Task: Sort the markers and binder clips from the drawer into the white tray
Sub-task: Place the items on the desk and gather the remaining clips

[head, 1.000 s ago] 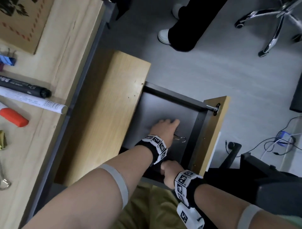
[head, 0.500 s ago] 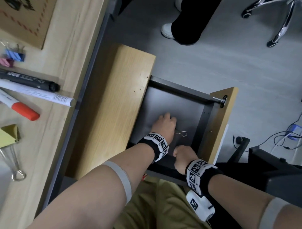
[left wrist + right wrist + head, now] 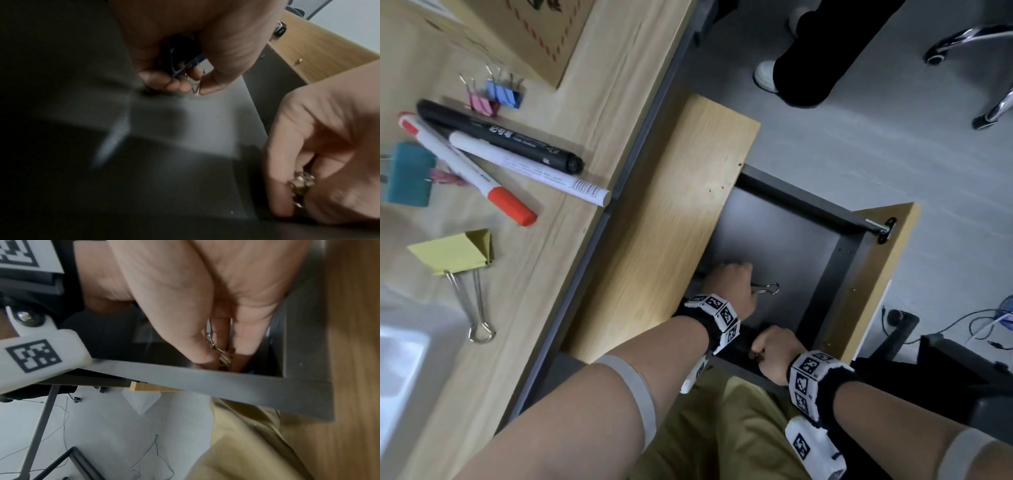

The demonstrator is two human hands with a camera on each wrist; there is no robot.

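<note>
Both your hands are down inside the open dark grey drawer (image 3: pixel 784 246) with the light wood front. Your left hand (image 3: pixel 732 284) is curling its fingers (image 3: pixel 158 78) round a dark blue binder clip with silver wire handles (image 3: pixel 185 61), gripping it just over the drawer floor; in the head view one wire loop is poking out to the right of your knuckles. Your right hand (image 3: pixel 777 353) is sitting at the near edge of the drawer, close to the right wall, fingers (image 3: pixel 197 344) bunched and pinching a cluster of metal wire clip handles (image 3: pixel 220 353); the clip body's colour is hidden, so you can't tell which clip it is.

Up on the light wood counter (image 3: pixel 585 102) you are leaving a black marker (image 3: pixel 500 137), a white marker lying alongside it (image 3: pixel 527 168), a white marker with a red cap (image 3: pixel 469 168), a pink binder clip (image 3: pixel 481 102) touching a blue binder clip (image 3: pixel 503 94), a teal binder clip (image 3: pixel 409 174), and a big yellow binder clip with long wire handles (image 3: pixel 455 253). A white tray corner (image 3: pixel 400 370) is showing blurred at the lower left edge, near the yellow clip's handles. A brown cardboard box (image 3: pixel 524 31) is sitting at the top of the counter
</note>
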